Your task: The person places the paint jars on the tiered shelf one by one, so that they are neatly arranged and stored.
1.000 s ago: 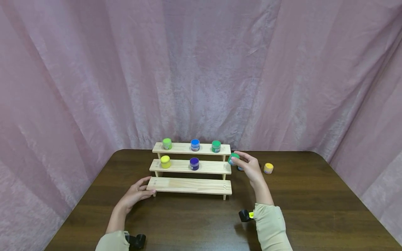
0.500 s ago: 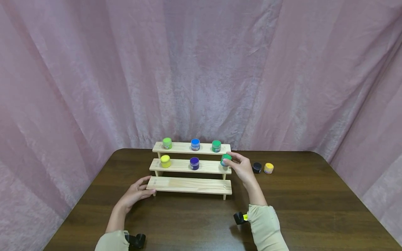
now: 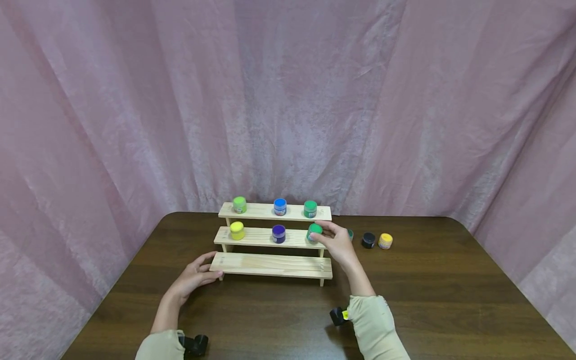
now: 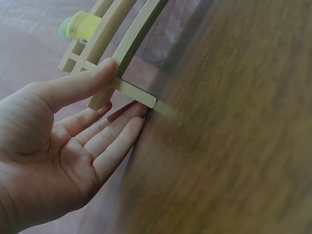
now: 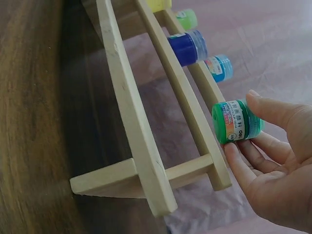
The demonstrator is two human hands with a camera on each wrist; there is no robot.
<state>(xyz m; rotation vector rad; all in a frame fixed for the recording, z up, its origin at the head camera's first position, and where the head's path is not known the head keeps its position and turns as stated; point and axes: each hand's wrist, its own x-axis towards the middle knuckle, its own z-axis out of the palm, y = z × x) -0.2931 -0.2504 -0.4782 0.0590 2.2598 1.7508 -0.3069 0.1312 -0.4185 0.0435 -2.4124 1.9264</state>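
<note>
Your right hand (image 3: 337, 243) has the green jar (image 3: 313, 231) pinched between thumb and fingertips, gap closed to the jar's width. Jar is at the right end of the rack's middle tier, lid up in the head view; whether its base bears on the wood you cannot tell. In the right wrist view its label, printed "deli", faces the camera. Your left hand (image 3: 191, 281) holds the left end of the rack (image 3: 270, 265) at the bottom tier: thumb on the front edge, the other fingers extended behind and below, near the leg; the hand is partly spread, with only that end between thumb and fingers. Middle tier, continuing leftward from the green jar: purple jar (image 3: 278, 235) near centre, yellow jar (image 3: 237, 231) near the left end. Top tier, left to right: lime jar (image 3: 239, 205), blue jar (image 3: 280, 207), other green jar (image 3: 310, 209). On the table (image 3: 450, 280), right of the rack: black jar (image 3: 368, 240) just beside the orange jar (image 3: 385, 241), and a teal jar (image 3: 350, 234) mostly hidden behind your right hand. Rack stands on the dark wood; pink curtain (image 3: 288, 100) hangs behind. Both your sleeves are pale, with a black camera (image 3: 196, 345) at the left wrist.
</note>
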